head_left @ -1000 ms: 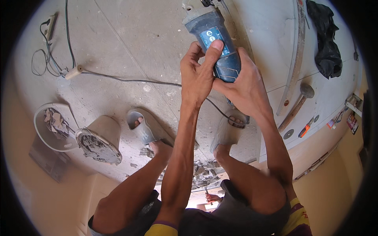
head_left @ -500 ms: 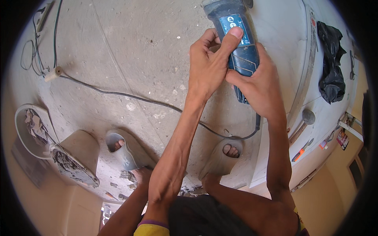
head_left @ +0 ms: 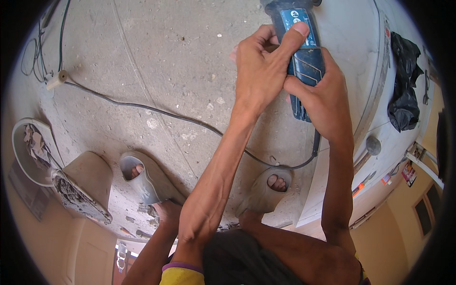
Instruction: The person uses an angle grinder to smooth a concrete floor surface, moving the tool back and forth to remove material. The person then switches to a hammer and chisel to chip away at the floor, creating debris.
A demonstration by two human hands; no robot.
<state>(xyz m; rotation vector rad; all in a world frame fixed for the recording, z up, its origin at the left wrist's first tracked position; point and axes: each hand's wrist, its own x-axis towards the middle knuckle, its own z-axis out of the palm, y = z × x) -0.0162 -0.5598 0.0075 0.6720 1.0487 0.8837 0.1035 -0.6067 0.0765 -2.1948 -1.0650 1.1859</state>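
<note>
Both my hands grip a blue angle grinder at the upper right, its head cut off by the top edge of the view. My left hand is closed round its front part, the thumb lying on the label and the fingers partly hidden underneath. Around the rear of the body wraps my right hand, thumb on the near side. From the tool's back end a black power cord drops down, curves past my right foot and runs left over the floor to a pale cylindrical plug connector.
Two buckets stand at the left, one holding broken tile pieces, the other a grey bucket crusted with mortar. At the right lie a black plastic bag, a mallet and a long straightedge. My sandalled feet rest on rough concrete.
The grinder and both hands sit slightly farther right and higher in view. The surroundings have shifted too, the left-side things moving left as the view turned. Both hands keep their hold.
</note>
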